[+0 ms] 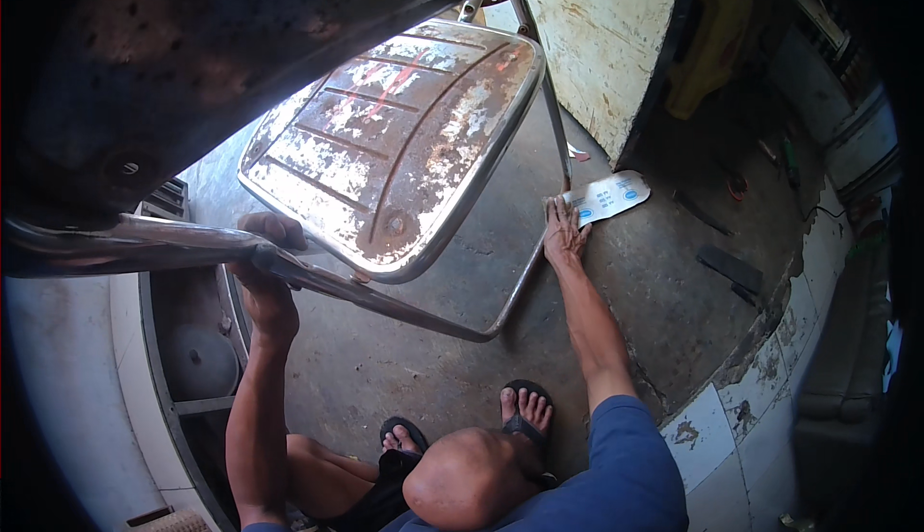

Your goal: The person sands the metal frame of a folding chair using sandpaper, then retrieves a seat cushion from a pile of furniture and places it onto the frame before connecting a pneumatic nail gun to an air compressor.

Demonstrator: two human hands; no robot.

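- The left hand (271, 231) curls around the metal frame (414, 318) of a chair.
- The seat (404, 138), rusty with flaking white paint, sits tilted between both hands.
- The right hand (566, 230), fingers nearly straight, meets the frame and a white sheet's (616, 195) left end; I cannot tell whether it grips either.
- A dark strip (729, 270) lies on the floor (626, 311).

Dark flat piece (730, 270) on grey floor (371, 373)
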